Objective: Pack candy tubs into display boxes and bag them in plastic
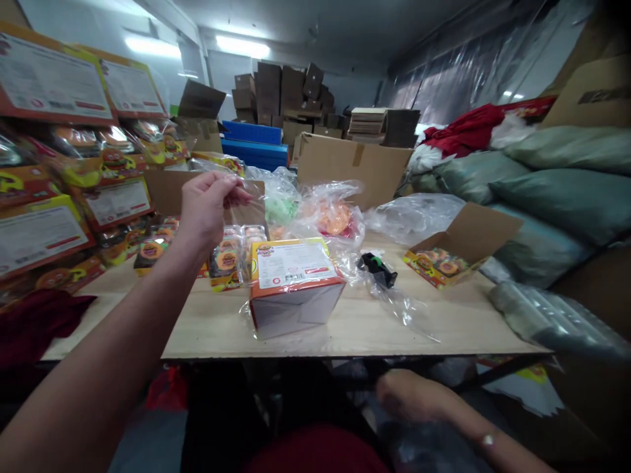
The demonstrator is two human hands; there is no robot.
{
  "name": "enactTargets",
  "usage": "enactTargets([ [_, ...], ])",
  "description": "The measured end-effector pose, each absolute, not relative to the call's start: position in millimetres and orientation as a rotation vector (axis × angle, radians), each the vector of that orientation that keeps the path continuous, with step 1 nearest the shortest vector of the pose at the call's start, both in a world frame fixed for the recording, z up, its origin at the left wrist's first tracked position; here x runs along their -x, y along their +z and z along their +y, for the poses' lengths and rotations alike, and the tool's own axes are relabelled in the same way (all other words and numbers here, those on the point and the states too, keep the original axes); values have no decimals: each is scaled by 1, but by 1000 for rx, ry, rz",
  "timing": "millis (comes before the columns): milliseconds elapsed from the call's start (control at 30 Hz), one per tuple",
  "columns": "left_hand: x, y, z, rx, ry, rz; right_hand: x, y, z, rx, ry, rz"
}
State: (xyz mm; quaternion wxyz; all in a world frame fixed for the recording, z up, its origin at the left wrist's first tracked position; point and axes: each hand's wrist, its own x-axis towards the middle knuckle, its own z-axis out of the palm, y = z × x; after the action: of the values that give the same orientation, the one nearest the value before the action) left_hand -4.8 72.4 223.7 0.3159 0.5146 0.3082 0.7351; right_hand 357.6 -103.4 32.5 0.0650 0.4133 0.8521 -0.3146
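Observation:
My left hand (207,203) is raised over the left half of the wooden table (434,322), pinching a thin clear plastic bag (246,200) that hangs from its fingertips. Below the table's front edge my right hand (411,394) is blurred and low, near clear plastic in my lap; what it holds cannot be made out. An orange-and-white toy box (293,286) stands on the table in front of me, label side up. Behind it lie burger-print blister packs (229,259).
Stacks of the same boxed toys (59,190) fill the left side. A black tape dispenser (377,268) lies on loose plastic, an open small carton (461,246) to its right. Bags of coloured items (330,217), a big cardboard box (352,164) and grey sacks (542,184) stand behind.

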Motion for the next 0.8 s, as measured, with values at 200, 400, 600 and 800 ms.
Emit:
enactTargets([
  [200,8,231,62,-1312,1901,863,-283,31,-89,-1541,-634,2950],
  [400,4,232,47,-1314,1897,917,-270,70,-54,-1572,1104,3450],
  [600,15,229,51,-1303,1864,986,-296,119,10,-1852,646,3632],
  [800,13,244,87,-1373,1921,1053,-327,196,84,-2606,-35,3753],
])
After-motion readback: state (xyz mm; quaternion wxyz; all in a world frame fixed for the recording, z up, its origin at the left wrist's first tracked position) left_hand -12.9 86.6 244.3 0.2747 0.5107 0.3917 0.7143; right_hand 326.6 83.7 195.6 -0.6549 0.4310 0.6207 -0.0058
